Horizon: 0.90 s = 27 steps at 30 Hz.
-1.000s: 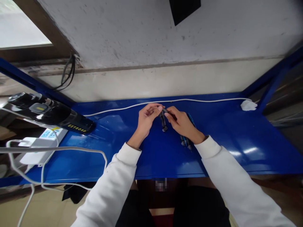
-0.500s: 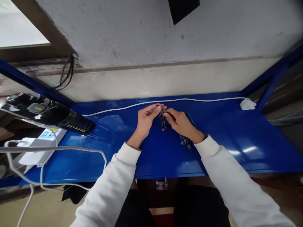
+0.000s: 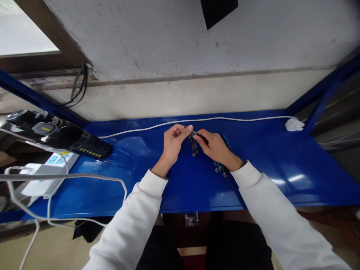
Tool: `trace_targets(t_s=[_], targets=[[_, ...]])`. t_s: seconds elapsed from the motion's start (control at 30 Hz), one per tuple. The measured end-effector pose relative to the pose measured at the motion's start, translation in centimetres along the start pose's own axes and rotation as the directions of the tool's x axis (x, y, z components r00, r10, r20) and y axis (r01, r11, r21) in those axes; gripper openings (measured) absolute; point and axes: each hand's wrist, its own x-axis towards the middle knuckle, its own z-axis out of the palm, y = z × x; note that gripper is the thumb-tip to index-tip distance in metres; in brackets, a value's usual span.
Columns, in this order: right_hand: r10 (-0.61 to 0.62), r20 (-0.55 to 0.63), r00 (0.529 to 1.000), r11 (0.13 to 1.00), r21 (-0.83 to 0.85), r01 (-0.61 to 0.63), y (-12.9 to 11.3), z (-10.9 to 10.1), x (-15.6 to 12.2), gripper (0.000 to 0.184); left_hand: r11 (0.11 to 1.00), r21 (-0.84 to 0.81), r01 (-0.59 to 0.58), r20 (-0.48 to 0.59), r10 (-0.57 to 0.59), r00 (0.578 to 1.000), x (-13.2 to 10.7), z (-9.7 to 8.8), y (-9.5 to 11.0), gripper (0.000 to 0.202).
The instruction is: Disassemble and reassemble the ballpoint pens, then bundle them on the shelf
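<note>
My left hand [image 3: 172, 143] and my right hand [image 3: 216, 150] meet over the blue table, thumbs and fingers closed on a slim dark pen-like piece [image 3: 194, 132]. Its ends are mostly covered by the fingers, so I cannot see its whole shape. Just below it, dark clear-tipped pens [image 3: 194, 147] lie on the table between my hands. Beneath my right hand and wrist lie several blue-and-black pens [image 3: 221, 169], partly hidden by that hand.
A white cable [image 3: 157, 126] runs along the back of the blue table [image 3: 191, 187] to a crumpled white wad [image 3: 294, 124]. At left, a black vacuum-like device [image 3: 59, 131] sits by a white power strip [image 3: 60, 161] and looping cords [image 3: 84, 176].
Both hands stay almost in place. The fingers shift slightly around the dark piece, with the left fingers curling in a little more and less of the piece showing.
</note>
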Motion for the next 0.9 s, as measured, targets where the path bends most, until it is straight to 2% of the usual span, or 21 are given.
trace_targets(t_s=[0.17, 0.4, 0.73, 0.9], targets=[[0.000, -0.026, 1.000, 1.000, 0.001, 0.000, -0.3, -0.1, 0.0, 0.027, 1.000, 0.009, -0.007, 0.012, 0.007, 1.000, -0.2, 0.1, 0.1, 0.050], [0.012, 0.006, 1.000, 1.000, -0.002, -0.012, -0.7, -0.6, 0.2, 0.035, 1.000, 0.027, -0.012, 0.015, 0.012, 1.000, -0.1, -0.2, 0.0, 0.045], [0.085, -0.026, 0.996, 0.991, 0.105, -0.082, 0.6, 0.2, 0.1, 0.024, 1.000, 0.006, 0.011, -0.025, -0.011, 1.000, 0.2, -0.6, -0.2, 0.047], [0.031, -0.049, 0.998, 0.999, 0.032, -0.030, 0.3, -0.1, 0.1, 0.022, 1.000, -0.008, 0.010, -0.052, -0.010, 0.999, 0.6, -0.9, 0.0, 0.046]])
